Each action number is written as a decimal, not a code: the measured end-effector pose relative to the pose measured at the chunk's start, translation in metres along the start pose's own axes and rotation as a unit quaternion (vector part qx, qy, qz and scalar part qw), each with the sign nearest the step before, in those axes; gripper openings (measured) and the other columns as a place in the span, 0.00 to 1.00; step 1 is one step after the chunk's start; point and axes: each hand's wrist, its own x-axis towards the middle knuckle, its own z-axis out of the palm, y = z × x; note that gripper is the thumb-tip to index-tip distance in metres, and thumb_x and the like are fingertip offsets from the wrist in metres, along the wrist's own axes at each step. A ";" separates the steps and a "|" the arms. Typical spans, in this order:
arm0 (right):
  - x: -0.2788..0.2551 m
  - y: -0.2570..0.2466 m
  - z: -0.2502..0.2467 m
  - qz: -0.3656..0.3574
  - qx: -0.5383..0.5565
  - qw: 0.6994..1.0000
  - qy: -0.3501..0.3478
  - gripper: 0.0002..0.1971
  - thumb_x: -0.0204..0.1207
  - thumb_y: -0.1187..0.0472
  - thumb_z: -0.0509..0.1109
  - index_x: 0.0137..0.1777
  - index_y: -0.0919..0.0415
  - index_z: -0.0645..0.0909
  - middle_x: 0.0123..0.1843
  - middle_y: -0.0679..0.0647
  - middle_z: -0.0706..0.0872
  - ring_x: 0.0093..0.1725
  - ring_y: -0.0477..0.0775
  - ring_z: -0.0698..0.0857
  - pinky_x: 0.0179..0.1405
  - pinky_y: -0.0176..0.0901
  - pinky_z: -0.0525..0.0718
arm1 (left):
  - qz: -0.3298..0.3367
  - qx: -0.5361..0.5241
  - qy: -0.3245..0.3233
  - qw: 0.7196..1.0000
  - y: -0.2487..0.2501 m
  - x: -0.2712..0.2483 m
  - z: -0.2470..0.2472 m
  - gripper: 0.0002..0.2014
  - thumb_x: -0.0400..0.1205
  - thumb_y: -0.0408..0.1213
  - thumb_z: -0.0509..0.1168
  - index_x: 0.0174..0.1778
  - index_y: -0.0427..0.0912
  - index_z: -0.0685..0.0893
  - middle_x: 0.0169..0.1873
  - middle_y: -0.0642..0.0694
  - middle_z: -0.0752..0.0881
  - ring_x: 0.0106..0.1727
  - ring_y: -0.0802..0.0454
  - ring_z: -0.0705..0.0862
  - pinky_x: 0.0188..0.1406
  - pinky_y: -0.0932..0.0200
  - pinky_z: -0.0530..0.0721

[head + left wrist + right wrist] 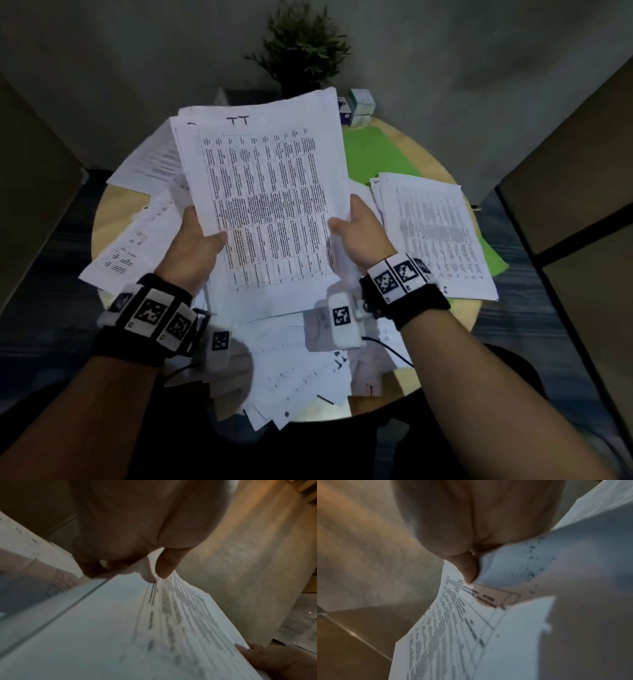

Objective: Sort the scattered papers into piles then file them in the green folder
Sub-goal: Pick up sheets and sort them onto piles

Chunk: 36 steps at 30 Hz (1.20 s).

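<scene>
Left hand (191,246) and right hand (359,236) each grip a side edge of the thin sheaf of white printed papers (263,202), raised above the round wooden bench (102,222); green card folder (373,154) lies beyond. Sheets light, floppy, likely to slip apart: pinch both edges, tap square

Black wristbands (144,325) on both bare forearms, white fiducial-marker tags, white camera unit (344,322), black cable.

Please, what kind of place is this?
Probably a small office corner or study nook: a round wooden table against a grey wall, covered with printed papers, with a green folder and a potted plant at the back.
</scene>
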 end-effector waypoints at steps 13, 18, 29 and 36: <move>-0.018 0.090 -0.135 0.095 -0.093 0.986 0.097 0.02 0.82 0.68 0.60 0.49 0.64 0.68 0.40 0.56 0.73 0.41 0.53 0.72 0.29 0.41 0.67 | 0.021 0.084 0.032 0.996 0.035 -0.012 0.175 0.16 0.85 0.31 0.62 0.69 0.38 0.71 0.60 0.40 0.83 0.56 0.42 0.82 0.59 0.49 0.81; -0.007 0.123 -0.169 0.128 -0.120 0.972 0.158 0.11 0.81 0.70 0.56 0.61 0.66 0.73 0.57 0.67 0.80 0.57 0.66 0.79 0.45 0.46 0.71 | 0.017 0.113 -0.045 0.992 0.037 -0.013 0.239 0.19 0.83 0.23 0.59 0.69 0.39 0.74 0.54 0.46 0.82 0.56 0.45 0.82 0.56 0.51 0.82; 0.015 0.165 -0.193 0.229 -0.153 0.946 0.168 0.18 0.83 0.63 0.61 0.70 0.71 0.70 0.67 0.68 0.79 0.66 0.67 0.79 0.54 0.46 0.76 | -0.033 0.192 -0.131 0.972 0.044 -0.005 0.318 0.39 0.83 0.26 0.56 0.87 0.45 0.43 0.76 0.32 0.73 0.53 0.35 0.86 0.28 0.58 0.75; 0.016 0.135 -0.194 0.162 -0.187 0.955 0.161 0.30 0.77 0.43 0.68 0.73 0.60 0.72 0.76 0.62 0.69 0.74 0.65 0.68 0.69 0.59 0.68 | 0.043 0.232 -0.135 0.962 0.070 -0.015 0.288 0.32 0.85 0.33 0.64 0.84 0.42 0.61 0.83 0.45 0.65 0.68 0.55 0.79 0.68 0.61 0.68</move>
